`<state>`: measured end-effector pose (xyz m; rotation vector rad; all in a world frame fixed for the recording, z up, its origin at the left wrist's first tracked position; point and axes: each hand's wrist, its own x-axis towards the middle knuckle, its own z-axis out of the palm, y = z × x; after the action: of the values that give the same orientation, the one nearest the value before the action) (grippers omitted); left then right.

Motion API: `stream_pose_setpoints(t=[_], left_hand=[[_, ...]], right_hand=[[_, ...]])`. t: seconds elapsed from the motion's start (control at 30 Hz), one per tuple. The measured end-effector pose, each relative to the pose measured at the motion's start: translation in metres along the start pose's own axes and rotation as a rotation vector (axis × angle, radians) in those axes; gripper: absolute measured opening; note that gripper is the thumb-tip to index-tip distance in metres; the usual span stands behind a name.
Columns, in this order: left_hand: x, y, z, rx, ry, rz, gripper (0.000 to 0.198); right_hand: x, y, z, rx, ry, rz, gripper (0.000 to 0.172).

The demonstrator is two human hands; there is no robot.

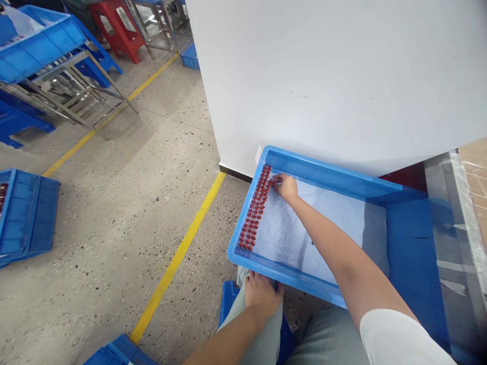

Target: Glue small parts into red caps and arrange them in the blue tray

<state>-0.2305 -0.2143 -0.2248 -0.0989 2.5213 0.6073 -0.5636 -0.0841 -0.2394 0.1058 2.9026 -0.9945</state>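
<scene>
A shallow blue plastic tray [323,170] rests across my lap, lined with a crumpled white sheet [304,228]. Small red parts [254,209] stand in tight rows along the tray's left end. My right hand [285,186] reaches into the tray, with its fingertips at the top end of those rows. Whether those fingers pinch a part is too small to tell. My left hand [263,293] curls over the near rim of the tray, above my grey trousers [258,334].
A white wall [323,76] rises just beyond the tray, and a grey metal-edged bench [452,243] stands to the right. A blue crate [230,299] sits by my legs. Several blue crates, a steel rack [64,86] and red stools [117,30] stand on the speckled floor, which has yellow lines.
</scene>
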Motion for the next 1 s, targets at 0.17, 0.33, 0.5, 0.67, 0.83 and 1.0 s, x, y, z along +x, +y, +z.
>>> stream_pose_setpoints(t=[0.17,0.33,0.5,0.67,0.83,1.0], left_hand=[[0.0,0.001,0.0,0.036,-0.008,0.005,0.045],[-0.001,-0.001,0.001,0.111,-0.04,0.005,0.052],[0.0,-0.001,0.001,0.15,-0.066,0.023,0.059],[0.0,0.001,-0.001,0.172,-0.085,0.041,0.06],[-0.001,0.001,-0.003,0.173,-0.074,0.036,0.058],[-0.001,0.001,-0.002,0.17,-0.056,0.029,0.057]], right_hand=[[-0.001,-0.007,-0.006,-0.023,-0.016,-0.013,0.03],[-0.017,0.006,-0.054,-0.106,-0.041,0.01,0.035],[-0.076,0.059,-0.12,-0.216,-0.225,0.08,0.026],[-0.137,0.098,-0.133,-0.261,-0.283,0.187,0.033],[-0.152,0.105,-0.111,-0.249,-0.277,0.231,0.034],[-0.145,0.099,-0.1,-0.205,-0.264,0.213,0.018]])
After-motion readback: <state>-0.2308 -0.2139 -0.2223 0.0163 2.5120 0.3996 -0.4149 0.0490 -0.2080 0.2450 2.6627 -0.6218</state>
